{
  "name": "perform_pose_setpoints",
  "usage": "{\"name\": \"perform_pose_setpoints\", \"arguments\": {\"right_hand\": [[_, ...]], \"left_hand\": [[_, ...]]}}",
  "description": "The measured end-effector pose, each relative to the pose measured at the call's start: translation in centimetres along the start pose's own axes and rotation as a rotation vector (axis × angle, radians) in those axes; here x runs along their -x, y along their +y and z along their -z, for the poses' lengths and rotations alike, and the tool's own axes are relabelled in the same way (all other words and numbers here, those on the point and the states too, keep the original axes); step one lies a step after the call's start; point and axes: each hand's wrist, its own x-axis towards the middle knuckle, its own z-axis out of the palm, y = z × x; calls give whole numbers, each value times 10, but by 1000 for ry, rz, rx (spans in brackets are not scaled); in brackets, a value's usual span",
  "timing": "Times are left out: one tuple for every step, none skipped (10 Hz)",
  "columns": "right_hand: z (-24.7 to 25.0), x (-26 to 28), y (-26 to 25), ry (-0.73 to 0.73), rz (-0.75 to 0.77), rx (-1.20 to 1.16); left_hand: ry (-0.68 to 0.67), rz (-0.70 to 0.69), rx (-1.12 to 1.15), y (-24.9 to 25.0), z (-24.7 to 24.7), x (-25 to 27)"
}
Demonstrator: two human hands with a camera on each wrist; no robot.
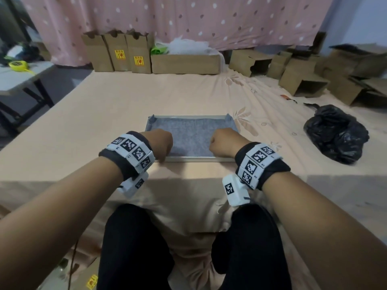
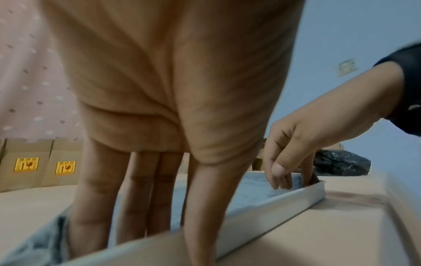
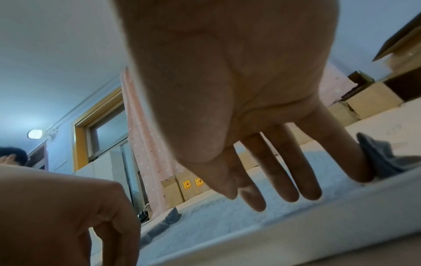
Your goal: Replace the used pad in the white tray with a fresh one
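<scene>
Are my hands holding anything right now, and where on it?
Nothing is held. Straight fingers of the left hand and right hand reach down onto the grey felt pad near the near corners.

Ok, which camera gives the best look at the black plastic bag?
The head view: the whole black plastic bag lies crumpled on the bed, right of the white tray. The left wrist view shows only a part of it, beyond the right hand; the right wrist view shows none.

The pad (image 1: pixel 191 132) is grey felt-like cloth, fuzzy and matt, filling a white tray (image 1: pixel 189 159) with a smooth, faintly shiny rim. The bed (image 1: pixel 104 114) wears matt peach cloth with pale flower prints. Near its right edge, a black bag (image 1: pixel 335 133) is crinkled, glossy plastic. Along the far edge, boxes (image 1: pixel 117 53) are plain matt brown cardboard.
</scene>
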Motion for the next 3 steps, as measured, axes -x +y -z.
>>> {"name": "perform_pose_setpoints", "arguments": {"right_hand": [[-3, 9, -1, -3, -30, 17], [-9, 13, 1, -34, -40, -2], [0, 21, 0, 155, 60, -94]], "left_hand": [[72, -28, 50, 0, -9, 2], [61, -44, 78, -4, -15, 1], [90, -94, 198, -10, -7, 11]]}}
